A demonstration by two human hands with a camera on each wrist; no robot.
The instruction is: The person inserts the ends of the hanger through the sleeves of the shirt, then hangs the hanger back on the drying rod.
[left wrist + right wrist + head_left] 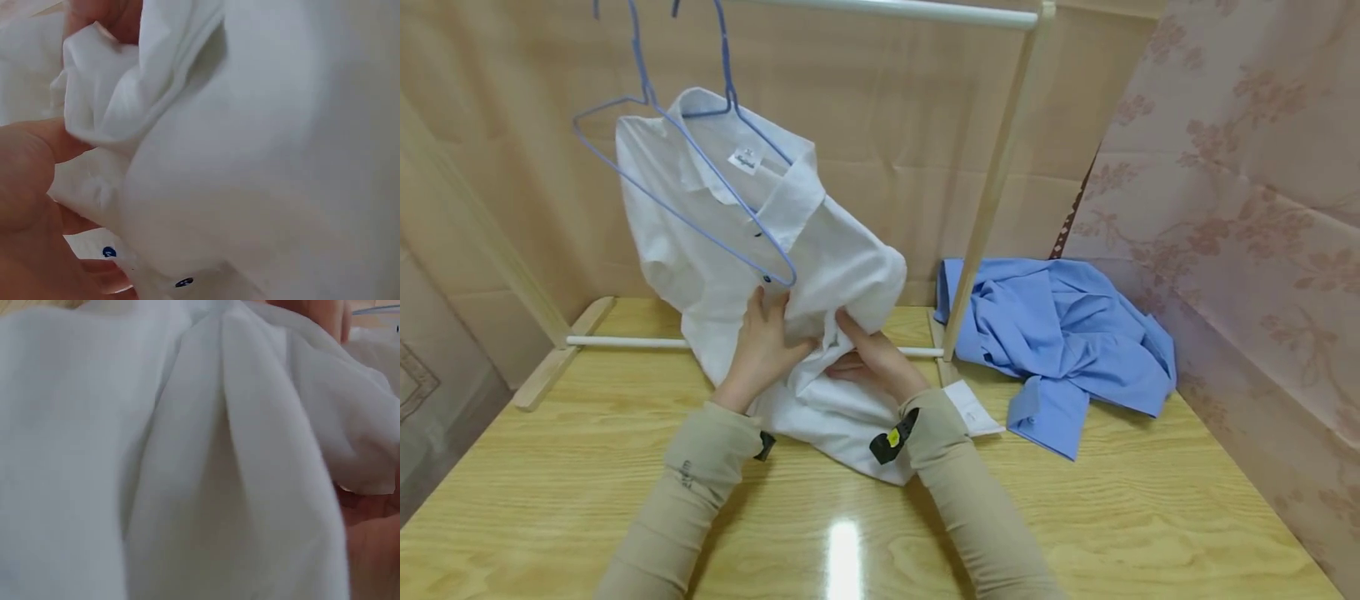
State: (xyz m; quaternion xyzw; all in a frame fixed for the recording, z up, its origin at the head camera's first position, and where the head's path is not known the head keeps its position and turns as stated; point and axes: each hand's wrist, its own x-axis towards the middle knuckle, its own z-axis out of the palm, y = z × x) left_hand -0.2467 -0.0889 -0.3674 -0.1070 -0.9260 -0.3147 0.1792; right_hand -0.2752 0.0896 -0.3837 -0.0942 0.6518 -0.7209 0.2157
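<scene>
A white button-up shirt (715,225) hangs on a blue wire hanger (727,83), its lower part bunched and spread down onto the table. My left hand (763,346) lies against the shirt front with fingers and thumb spread. Dark buttons (109,252) show beside those fingers in the left wrist view. To its right, my right hand (880,362) grips a fold of the shirt, thumb on top and fingers underneath. Cloth hides parts of both hands in the wrist views. A second, bare blue hanger (625,171) hangs in front of the shirt.
A rack with a white top bar (917,10) and wooden posts (1000,167) stands on the wood-grain table (1120,517). A crumpled blue shirt (1037,325) lies by the right post. Beige curtain (917,150) backs the table, and floral cloth (1247,208) hangs at right.
</scene>
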